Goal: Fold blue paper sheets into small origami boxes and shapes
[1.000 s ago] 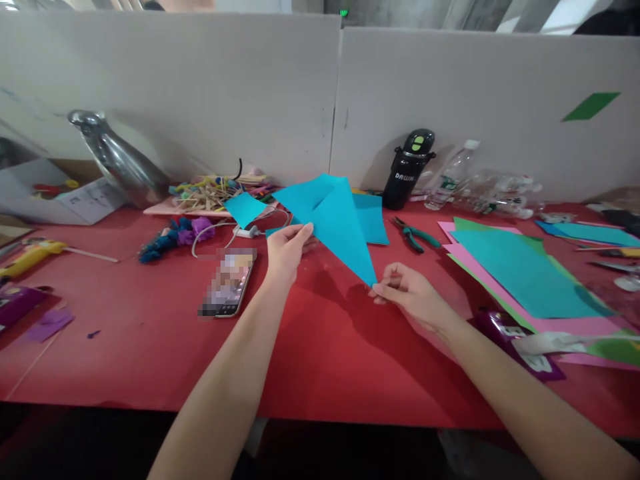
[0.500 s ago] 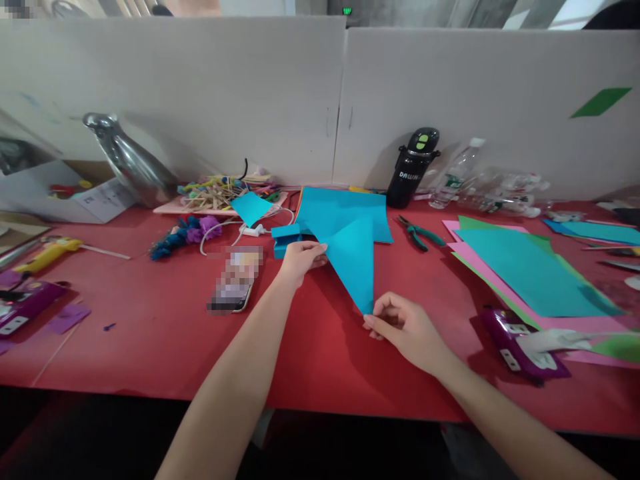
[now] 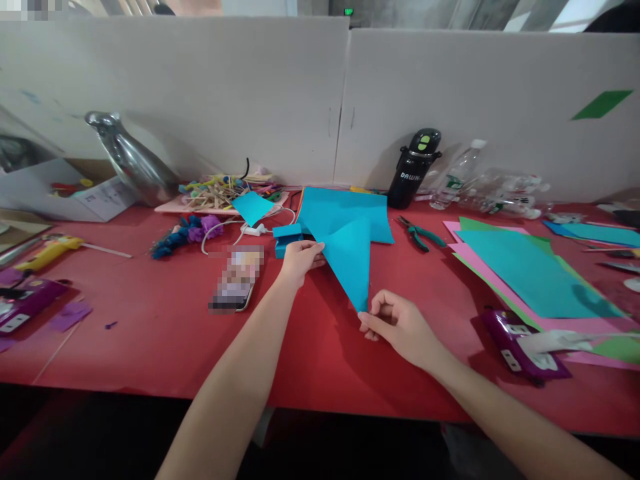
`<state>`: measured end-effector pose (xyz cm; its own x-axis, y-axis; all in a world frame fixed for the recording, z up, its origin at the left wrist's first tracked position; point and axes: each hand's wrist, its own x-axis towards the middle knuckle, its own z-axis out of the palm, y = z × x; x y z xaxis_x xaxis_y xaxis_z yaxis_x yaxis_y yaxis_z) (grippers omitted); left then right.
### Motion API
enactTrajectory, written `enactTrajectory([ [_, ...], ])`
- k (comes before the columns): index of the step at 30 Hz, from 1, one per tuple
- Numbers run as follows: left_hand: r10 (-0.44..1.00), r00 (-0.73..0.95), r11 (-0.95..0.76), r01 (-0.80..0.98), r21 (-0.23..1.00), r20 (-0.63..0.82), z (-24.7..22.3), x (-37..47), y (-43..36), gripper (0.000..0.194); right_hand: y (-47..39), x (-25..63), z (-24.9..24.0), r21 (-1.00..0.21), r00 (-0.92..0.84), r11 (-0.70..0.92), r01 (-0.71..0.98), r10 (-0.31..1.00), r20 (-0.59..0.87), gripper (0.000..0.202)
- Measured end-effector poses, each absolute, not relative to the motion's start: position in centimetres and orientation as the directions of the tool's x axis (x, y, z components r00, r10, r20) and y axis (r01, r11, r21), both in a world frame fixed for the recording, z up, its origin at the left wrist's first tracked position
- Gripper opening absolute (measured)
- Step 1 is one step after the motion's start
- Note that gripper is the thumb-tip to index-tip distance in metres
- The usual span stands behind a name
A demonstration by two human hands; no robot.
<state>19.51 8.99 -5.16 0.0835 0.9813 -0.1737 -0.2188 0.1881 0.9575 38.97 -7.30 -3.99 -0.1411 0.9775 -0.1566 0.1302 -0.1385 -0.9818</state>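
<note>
A sheet of blue paper (image 3: 349, 260), folded to a triangle with its point toward me, is held up over the red table. At its left edge my left hand (image 3: 302, 259) pinches the paper between thumb and fingers. The thumb and fingertips of my right hand (image 3: 393, 321) close on the lower tip. Behind it lies more blue paper (image 3: 345, 203) flat on the table. A small folded blue paper piece (image 3: 287, 240) sits just beyond my left hand, partly hidden by it.
A phone (image 3: 239, 279) lies left of my hands. Green-handled pliers (image 3: 423, 235), a black bottle (image 3: 413, 170) and stacked coloured sheets (image 3: 530, 267) are to the right. A purple power strip (image 3: 523, 353) lies near the front edge. A metal jug (image 3: 133, 160) leans at the back left.
The lower tip of the folded blue paper has shifted slightly left, together with my right hand. My left hand keeps its pinch in nearly the same place.
</note>
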Motion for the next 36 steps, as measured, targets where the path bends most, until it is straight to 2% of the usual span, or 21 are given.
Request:
enactTrajectory([
  [2, 0.984, 0.058, 0.178, -0.188, 0.966, -0.17, -5.2, 19.6, 9.0, 0.025, -7.3, 39.0, -4.1, -0.977, -0.159, -0.118, 0.177, 0.976, -0.147, 0.034],
  [5, 0.987, 0.019, 0.159, -0.133, 0.978, -0.158, -5.3, 19.6, 9.1, 0.022, -7.0, 39.4, -3.9, -0.93, -0.201, -0.025, 0.366, 0.974, -0.105, 0.025],
  [7, 0.989, 0.004, 0.147, -0.097, 0.984, -0.147, -5.4, 19.6, 9.1, 0.021, -6.5, 39.9, -3.3, -0.851, -0.201, 0.092, 0.517, 0.979, -0.017, 0.02],
  [10, 0.991, 0.012, 0.136, -0.052, 0.989, -0.136, -5.6, 19.5, 9.2, 0.019, -4.9, 40.4, -2.1, -0.699, -0.206, 0.288, 0.655, 0.958, 0.202, 0.013],
  [14, 0.991, 0.033, 0.131, -0.017, 0.991, -0.13, -5.7, 19.4, 9.2, 0.019, -1.9, 40.6, -2.0, -0.473, -0.412, 0.534, 0.701, 0.844, 0.342, 0.026],
  [18, 0.991, 0.043, 0.125, -0.004, 0.992, -0.125, -5.8, 19.3, 9.3, 0.023, -0.7, 40.4, -3.8, -0.286, -0.58, 0.647, 0.706, 0.761, 0.291, 0.044],
  [23, 0.992, 0.056, 0.113, 0.03, 0.993, -0.114, -6.2, 19.3, 9.5, 0.023, -1.2, 40.3, -5.4, -0.286, -0.639, 0.667, 0.687, 0.743, 0.199, 0.042],
  [27, 0.993, 0.068, 0.095, 0.078, 0.992, -0.1, -6.7, 19.3, 9.7, 0.021, -0.7, 40.2, -5.3, -0.316, -0.609, 0.642, 0.699, 0.765, 0.209, 0.041],
  [36, 0.995, 0.067, 0.065, 0.191, 0.979, -0.079, -6.8, 19.4, 9.7, 0.016, -0.8, 40.1, -5.3, -0.274, -0.605, 0.633, 0.724, 0.774, 0.19, 0.037],
])
